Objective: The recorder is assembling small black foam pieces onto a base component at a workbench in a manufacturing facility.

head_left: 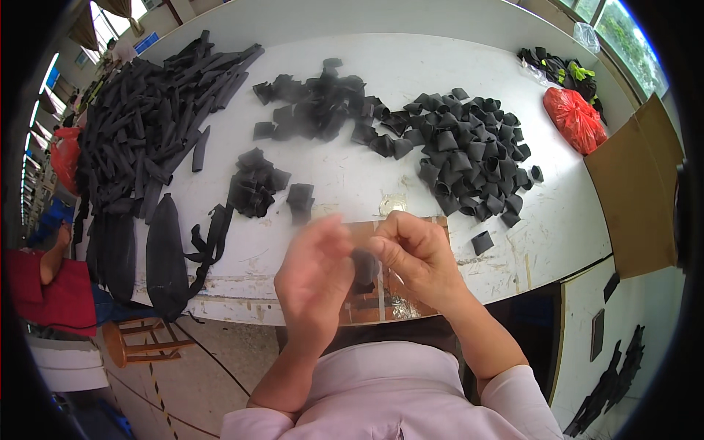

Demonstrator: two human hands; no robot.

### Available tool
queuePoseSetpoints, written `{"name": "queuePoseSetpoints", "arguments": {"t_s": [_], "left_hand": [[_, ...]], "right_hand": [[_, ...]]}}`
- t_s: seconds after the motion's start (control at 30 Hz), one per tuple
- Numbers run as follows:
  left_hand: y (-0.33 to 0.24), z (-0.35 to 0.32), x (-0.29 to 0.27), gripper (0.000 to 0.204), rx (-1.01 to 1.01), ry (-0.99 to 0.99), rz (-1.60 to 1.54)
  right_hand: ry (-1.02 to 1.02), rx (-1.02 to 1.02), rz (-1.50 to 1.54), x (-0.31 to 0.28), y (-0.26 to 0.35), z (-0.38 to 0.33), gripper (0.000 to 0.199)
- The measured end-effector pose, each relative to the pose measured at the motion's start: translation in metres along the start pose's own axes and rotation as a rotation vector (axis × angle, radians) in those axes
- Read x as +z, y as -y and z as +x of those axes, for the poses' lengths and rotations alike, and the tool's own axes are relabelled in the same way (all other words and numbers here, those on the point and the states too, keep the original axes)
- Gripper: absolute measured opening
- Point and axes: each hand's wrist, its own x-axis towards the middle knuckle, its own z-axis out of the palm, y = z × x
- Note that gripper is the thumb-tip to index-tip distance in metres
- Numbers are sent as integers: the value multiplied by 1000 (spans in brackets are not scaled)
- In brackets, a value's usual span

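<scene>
My left hand (315,275) is raised over the table's front edge, smeared by motion, so its grip is unclear. Beside it, my right hand (418,257) is closed, thumb pressed to curled fingers; anything pinched there is hidden. Between the hands, a dark fabric piece (364,273) shows blurred over a brown board (433,290); whether a hand touches it I cannot tell. Just beyond my left fingers is a short black fabric tube (300,199). A small stack of similar black pieces (255,187) lies farther left.
Long black fabric strips (139,117) are heaped at the left. Short black tubes (477,150) form a pile at the right, with another pile (319,106) at the back. A red plastic bag (574,119) and a cardboard sheet (638,187) stand at the right edge. A wooden stool (143,345) is at lower left.
</scene>
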Motion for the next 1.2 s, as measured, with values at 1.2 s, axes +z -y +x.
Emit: {"name": "queuePoseSetpoints", "arguments": {"t_s": [1.2], "left_hand": [[-13, 21, -15, 9, 209, 261, 283]], "right_hand": [[-104, -508, -392, -5, 32, -10, 20]]}}
